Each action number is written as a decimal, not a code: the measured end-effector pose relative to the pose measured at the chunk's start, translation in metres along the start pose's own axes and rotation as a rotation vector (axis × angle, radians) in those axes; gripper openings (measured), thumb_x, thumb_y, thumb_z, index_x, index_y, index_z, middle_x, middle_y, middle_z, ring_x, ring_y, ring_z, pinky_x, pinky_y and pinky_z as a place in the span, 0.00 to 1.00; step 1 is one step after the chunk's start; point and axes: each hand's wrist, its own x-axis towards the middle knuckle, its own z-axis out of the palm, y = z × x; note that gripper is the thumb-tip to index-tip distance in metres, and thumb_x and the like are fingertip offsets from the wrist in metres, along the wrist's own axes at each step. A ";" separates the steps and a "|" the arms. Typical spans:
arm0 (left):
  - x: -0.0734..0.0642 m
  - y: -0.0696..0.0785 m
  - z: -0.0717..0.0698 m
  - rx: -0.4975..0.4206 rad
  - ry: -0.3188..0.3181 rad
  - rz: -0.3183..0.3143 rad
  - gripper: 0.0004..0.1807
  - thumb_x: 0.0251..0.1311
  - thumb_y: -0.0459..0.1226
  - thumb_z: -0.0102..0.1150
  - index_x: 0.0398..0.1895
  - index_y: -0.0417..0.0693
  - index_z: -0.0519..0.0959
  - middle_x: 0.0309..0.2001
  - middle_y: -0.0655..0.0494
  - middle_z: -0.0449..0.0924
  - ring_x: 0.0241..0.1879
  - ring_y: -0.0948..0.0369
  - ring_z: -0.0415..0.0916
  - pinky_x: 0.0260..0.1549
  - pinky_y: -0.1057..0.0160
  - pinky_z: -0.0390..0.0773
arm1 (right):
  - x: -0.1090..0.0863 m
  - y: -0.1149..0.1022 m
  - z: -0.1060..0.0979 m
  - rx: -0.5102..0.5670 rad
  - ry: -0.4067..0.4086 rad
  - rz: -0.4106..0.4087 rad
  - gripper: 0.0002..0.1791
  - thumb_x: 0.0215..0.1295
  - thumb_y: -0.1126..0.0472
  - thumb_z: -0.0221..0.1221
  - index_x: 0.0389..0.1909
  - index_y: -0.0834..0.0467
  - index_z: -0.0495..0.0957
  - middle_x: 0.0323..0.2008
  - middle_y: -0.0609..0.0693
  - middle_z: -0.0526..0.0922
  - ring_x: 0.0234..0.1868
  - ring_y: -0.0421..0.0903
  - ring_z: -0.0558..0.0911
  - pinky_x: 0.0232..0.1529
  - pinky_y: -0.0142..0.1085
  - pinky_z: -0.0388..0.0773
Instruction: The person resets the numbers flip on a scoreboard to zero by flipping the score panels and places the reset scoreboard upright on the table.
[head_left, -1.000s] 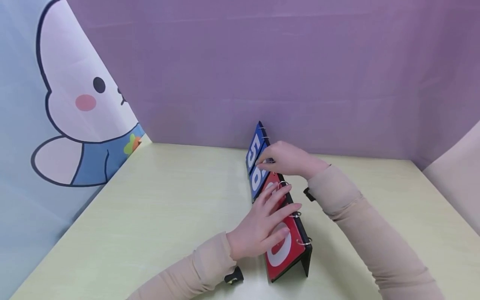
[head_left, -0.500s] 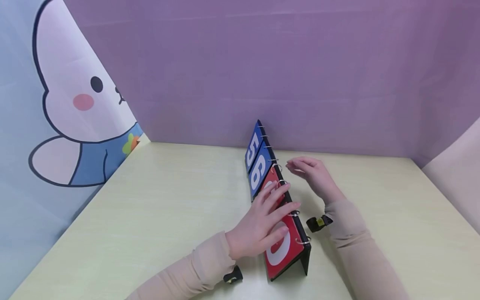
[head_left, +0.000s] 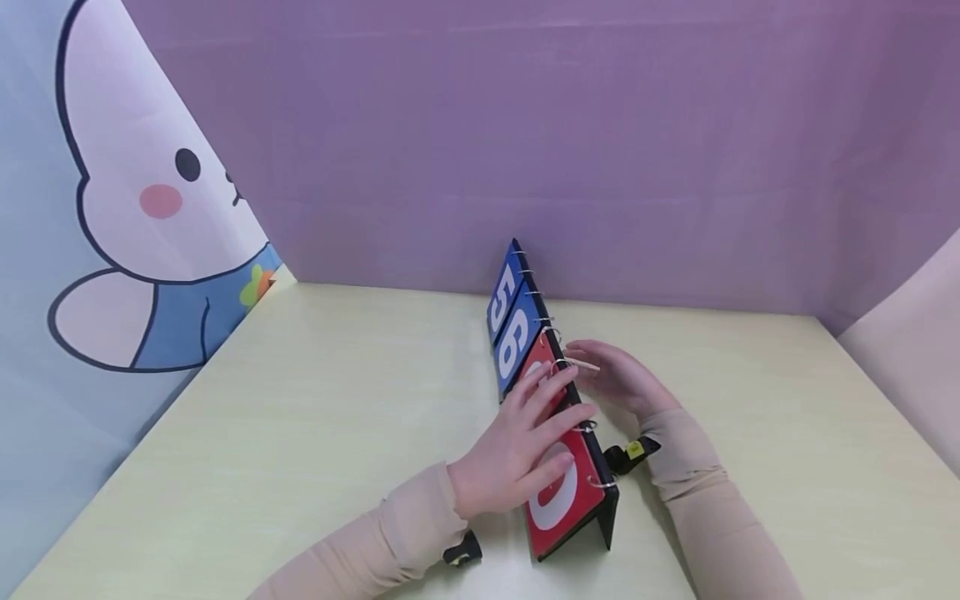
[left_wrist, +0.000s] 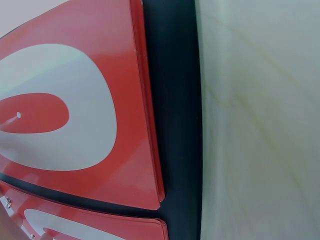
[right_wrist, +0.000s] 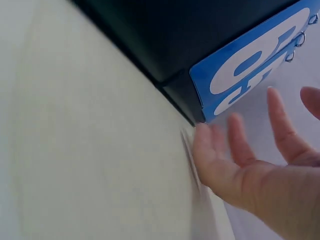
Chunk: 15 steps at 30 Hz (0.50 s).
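A tent-shaped flip scoreboard [head_left: 597,457] with a black frame stands lengthwise on the table. Its blue number cards [head_left: 517,337] are at the far end and its red cards [head_left: 581,500] at the near end, hung on metal rings. My left hand [head_left: 510,458] rests with spread fingers on the red cards, partly covering their numbers. On the scoreboard's right side is my right hand [head_left: 626,379], its fingers [right_wrist: 282,125] loosely bent and spread near the frame. A thin pale edge [head_left: 583,364] shows by its fingertips; what it belongs to is unclear.
The pale table [head_left: 337,375] runs back to a purple cloth wall [head_left: 480,167]. A blue cloth with a cartoon rabbit [head_left: 142,150] hangs on the left. Dark wrist cameras [head_left: 462,550] sit under both sleeves.
My right hand has left the blue cards, passed over the scoreboard's top to its right side, and come lower and nearer to me. The left hand stays on the red cards.
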 end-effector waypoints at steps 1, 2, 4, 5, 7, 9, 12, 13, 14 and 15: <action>0.000 0.000 0.000 0.002 0.000 0.001 0.29 0.64 0.45 0.47 0.69 0.58 0.59 0.75 0.54 0.39 0.74 0.51 0.33 0.69 0.44 0.50 | 0.000 0.001 0.000 0.003 -0.019 0.020 0.19 0.75 0.51 0.38 0.58 0.55 0.66 0.50 0.45 0.71 0.49 0.39 0.75 0.52 0.31 0.73; 0.000 -0.001 0.001 0.005 0.000 0.000 0.29 0.64 0.45 0.47 0.69 0.58 0.59 0.75 0.53 0.39 0.74 0.51 0.33 0.69 0.44 0.50 | 0.001 0.002 0.000 0.016 -0.035 0.034 0.18 0.75 0.50 0.38 0.58 0.53 0.67 0.50 0.46 0.71 0.48 0.40 0.76 0.51 0.32 0.74; 0.000 -0.001 0.001 0.006 0.003 -0.001 0.29 0.64 0.45 0.48 0.69 0.58 0.59 0.75 0.53 0.41 0.74 0.51 0.33 0.69 0.43 0.51 | 0.001 0.003 -0.001 0.035 -0.080 0.042 0.17 0.76 0.50 0.38 0.57 0.50 0.67 0.50 0.48 0.72 0.47 0.42 0.77 0.51 0.35 0.74; 0.000 -0.001 0.001 0.006 0.003 -0.002 0.30 0.64 0.45 0.48 0.69 0.58 0.59 0.75 0.53 0.40 0.74 0.51 0.33 0.69 0.43 0.51 | 0.001 0.004 -0.001 0.042 -0.098 0.042 0.16 0.76 0.49 0.37 0.55 0.48 0.68 0.50 0.48 0.73 0.46 0.42 0.77 0.50 0.36 0.74; 0.000 -0.002 0.001 0.005 0.007 -0.006 0.30 0.64 0.45 0.48 0.70 0.58 0.59 0.75 0.53 0.40 0.74 0.51 0.33 0.69 0.43 0.52 | 0.002 0.004 -0.002 0.055 -0.132 0.037 0.15 0.76 0.50 0.36 0.54 0.46 0.67 0.49 0.48 0.75 0.45 0.42 0.79 0.49 0.37 0.75; 0.000 -0.002 0.001 0.001 0.008 -0.010 0.30 0.63 0.45 0.48 0.70 0.58 0.59 0.75 0.54 0.40 0.74 0.51 0.33 0.69 0.43 0.52 | 0.002 0.004 -0.002 0.077 -0.152 0.044 0.15 0.76 0.50 0.35 0.55 0.46 0.67 0.48 0.48 0.76 0.44 0.42 0.79 0.48 0.37 0.76; 0.000 -0.002 0.001 -0.004 0.004 -0.012 0.30 0.63 0.45 0.48 0.70 0.58 0.59 0.76 0.56 0.38 0.74 0.52 0.32 0.69 0.44 0.52 | 0.001 0.005 -0.002 0.105 -0.144 0.056 0.15 0.77 0.51 0.35 0.54 0.46 0.67 0.47 0.49 0.76 0.43 0.42 0.80 0.45 0.36 0.78; 0.000 -0.002 0.001 -0.005 0.004 -0.011 0.30 0.63 0.45 0.48 0.70 0.58 0.59 0.76 0.56 0.38 0.74 0.52 0.32 0.69 0.44 0.51 | 0.001 0.005 -0.002 0.114 -0.140 0.060 0.15 0.77 0.51 0.35 0.54 0.46 0.67 0.47 0.49 0.76 0.42 0.42 0.80 0.45 0.35 0.78; 0.000 -0.002 0.002 -0.004 0.004 -0.010 0.30 0.63 0.45 0.48 0.70 0.58 0.58 0.76 0.56 0.38 0.74 0.52 0.32 0.69 0.44 0.51 | 0.001 0.005 -0.002 0.124 -0.134 0.065 0.15 0.77 0.52 0.35 0.54 0.46 0.67 0.46 0.49 0.76 0.42 0.42 0.79 0.44 0.35 0.78; 0.001 -0.002 0.002 -0.001 0.004 -0.007 0.30 0.64 0.45 0.48 0.70 0.58 0.58 0.76 0.55 0.38 0.74 0.52 0.33 0.69 0.44 0.51 | 0.001 0.005 -0.002 0.134 -0.128 0.068 0.15 0.77 0.52 0.35 0.54 0.46 0.67 0.46 0.49 0.77 0.41 0.42 0.79 0.43 0.34 0.78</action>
